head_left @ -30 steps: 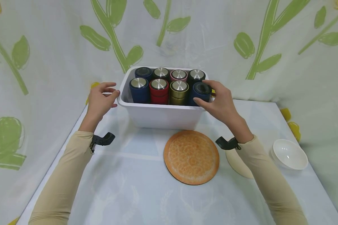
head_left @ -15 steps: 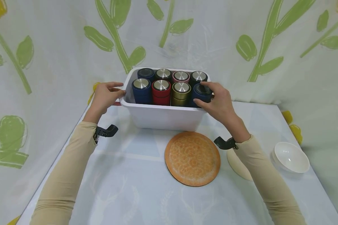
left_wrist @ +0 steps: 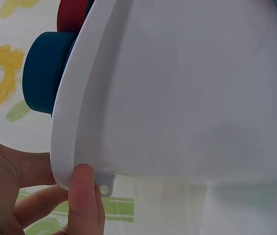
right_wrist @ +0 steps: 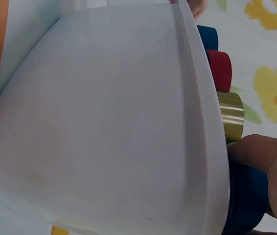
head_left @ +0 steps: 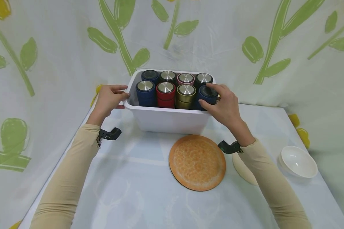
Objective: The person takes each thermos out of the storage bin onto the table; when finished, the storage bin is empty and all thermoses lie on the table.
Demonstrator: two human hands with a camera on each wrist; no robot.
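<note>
A white plastic bin [head_left: 172,121] holds two rows of upright thermos flasks. My right hand [head_left: 225,103] grips the front-right flask, a blue thermos [head_left: 208,91] with a dark lid, thumb on the near side and fingers on the far side. In the right wrist view the thumb lies across this blue thermos [right_wrist: 246,196], beside a gold flask [right_wrist: 232,116]. My left hand [head_left: 109,98] pinches the bin's left rim at its front corner; the left wrist view has one finger [left_wrist: 82,196] on the outside. Along the front row also stand a red flask [head_left: 165,99] and a silver-lidded blue flask [head_left: 146,98].
On the table [head_left: 126,197], a round brown mat [head_left: 197,163] lies in front of the bin. A cream disc [head_left: 242,168] shows partly beneath my right forearm, and a white bowl [head_left: 298,162] stands near the right edge. A flower-patterned curtain [head_left: 218,41] hangs close behind.
My left hand has moved right onto the bin's left rim and taken hold of it. The right hand keeps its grip on the blue thermos, and the flasks stay in place.
</note>
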